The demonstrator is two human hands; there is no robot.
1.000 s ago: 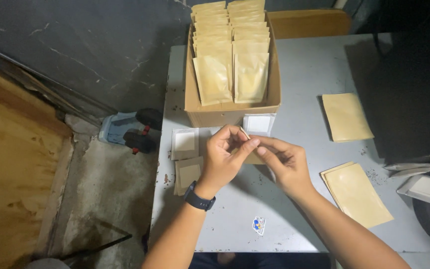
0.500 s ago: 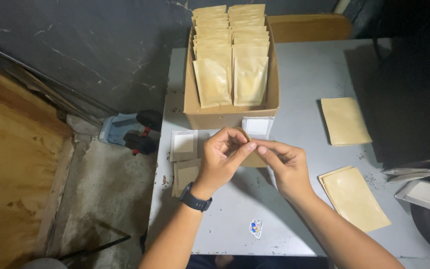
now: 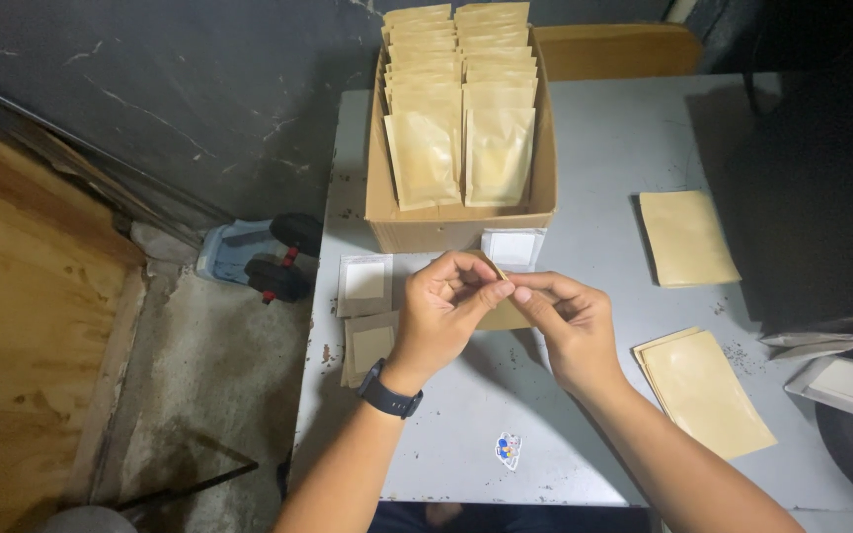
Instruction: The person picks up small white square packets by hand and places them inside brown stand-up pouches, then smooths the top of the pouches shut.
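both hands together at centre, left hand (image 3: 443, 306) and right hand (image 3: 573, 326) fingers pinched tip to tip

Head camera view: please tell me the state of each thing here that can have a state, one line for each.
Pouch: pinched at its top edge by both hands.
Left hand: shut on the pouch.
Right hand: shut on the pouch.
Cardboard box: open, packed with standing pouches.
Pouches on the right: lying flat on the table.
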